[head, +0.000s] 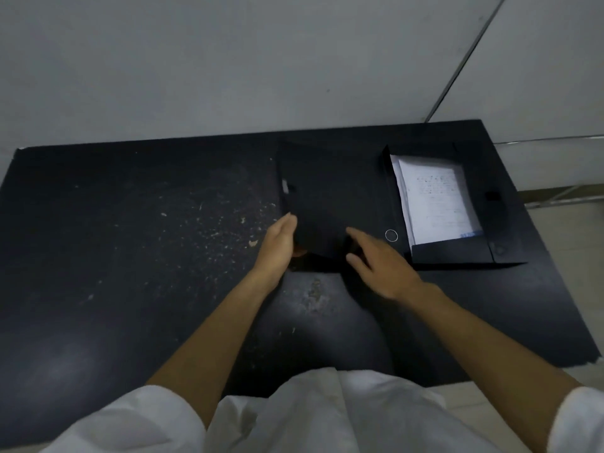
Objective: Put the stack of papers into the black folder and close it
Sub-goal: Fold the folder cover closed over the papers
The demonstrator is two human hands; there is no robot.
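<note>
Head view: papers (436, 204) already lie in the folder (451, 253) tray at 2 o'clock. The left hand (277, 246) grips the lid (330, 197) edge; the right hand (376, 259) hovers spread. Best swing the lid rightward, keeping sheets flat beneath.

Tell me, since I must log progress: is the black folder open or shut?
Open. The black folder's lid lies spread leftward, and the white paper stack sits exposed in its tray; left hand grips the lid's edge.
</note>
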